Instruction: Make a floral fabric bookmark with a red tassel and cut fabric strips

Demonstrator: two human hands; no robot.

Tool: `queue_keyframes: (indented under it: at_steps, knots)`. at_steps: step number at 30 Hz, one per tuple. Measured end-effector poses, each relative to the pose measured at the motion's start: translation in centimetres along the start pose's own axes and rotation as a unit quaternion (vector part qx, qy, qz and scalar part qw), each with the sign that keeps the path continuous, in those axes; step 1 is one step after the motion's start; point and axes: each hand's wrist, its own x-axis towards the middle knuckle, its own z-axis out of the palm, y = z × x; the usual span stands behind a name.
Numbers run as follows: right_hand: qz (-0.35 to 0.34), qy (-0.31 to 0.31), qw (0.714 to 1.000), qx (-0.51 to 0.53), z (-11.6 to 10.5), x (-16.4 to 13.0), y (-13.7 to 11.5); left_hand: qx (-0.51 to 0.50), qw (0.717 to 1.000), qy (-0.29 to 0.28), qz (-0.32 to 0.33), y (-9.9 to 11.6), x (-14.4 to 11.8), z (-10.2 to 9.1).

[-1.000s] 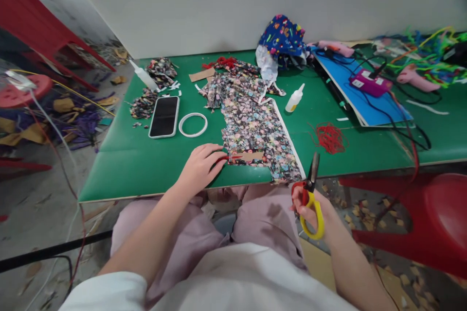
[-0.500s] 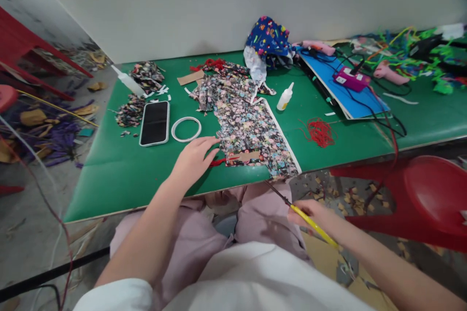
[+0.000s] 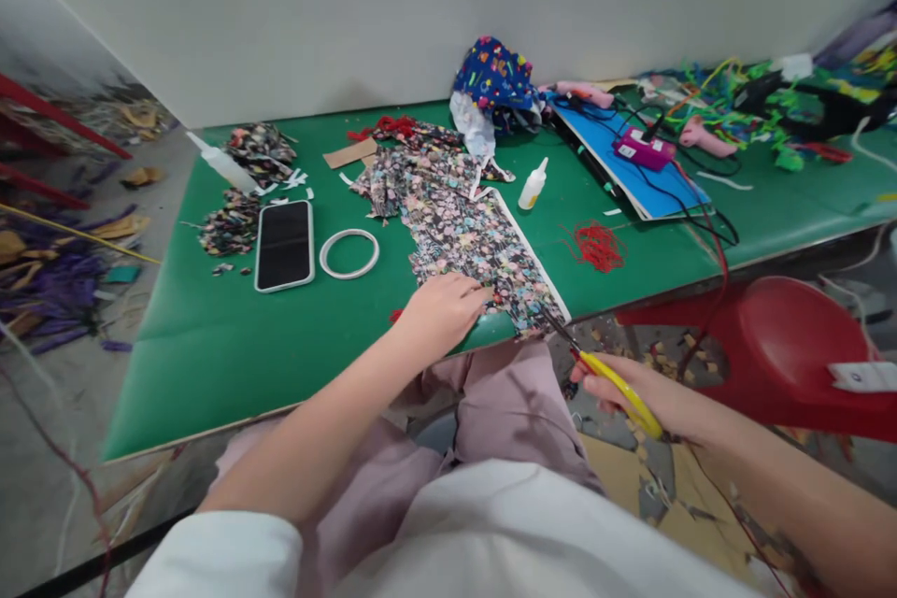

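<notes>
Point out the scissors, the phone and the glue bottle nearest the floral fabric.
scissors [image 3: 617,383]: head view, on the yellow handle.
phone [image 3: 284,245]: head view, middle of the dark screen.
glue bottle [image 3: 531,188]: head view, on the white body.

A phone [image 3: 284,245] lies beside a white ring [image 3: 348,253] on the green table [image 3: 231,346]. A glue bottle [image 3: 533,184] stands nearby (red thread [image 3: 597,245] just beyond).

The left hand [image 3: 441,313] lies flat on the near end of the floral fabric [image 3: 476,243] at the green table's [image 3: 231,336] front edge. At its four o'clock, the right hand [image 3: 631,392] grips yellow-handled scissors [image 3: 603,372], blades pointing toward eleven o'clock and meeting the fabric's near corner. A phone [image 3: 284,245] and white ring [image 3: 348,253] sit at the left hand's ten o'clock; a glue bottle [image 3: 532,186] and red thread [image 3: 597,246] at its one o'clock.
</notes>
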Motion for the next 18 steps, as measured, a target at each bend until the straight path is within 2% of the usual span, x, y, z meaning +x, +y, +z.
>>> queue_keyframes:
  at_steps: [4,8,12,18]
  knots:
    - [0.011,-0.032,0.997,0.069,0.3,0.3,-0.7,0.015,1.000,0.021,-0.001,1.0,0.1,2.1]
    - [0.068,-0.096,0.972,0.202,1.5,0.7,-2.4,0.015,0.999,0.017,0.022,1.7,-0.3,3.0]
    - [0.120,-0.121,0.966,0.196,2.1,1.4,-3.4,0.020,0.999,0.019,0.023,2.6,-0.5,3.4]
    - [0.131,-0.112,0.964,0.203,2.0,2.0,-4.5,0.014,1.000,0.026,-0.001,3.1,-0.6,3.5]
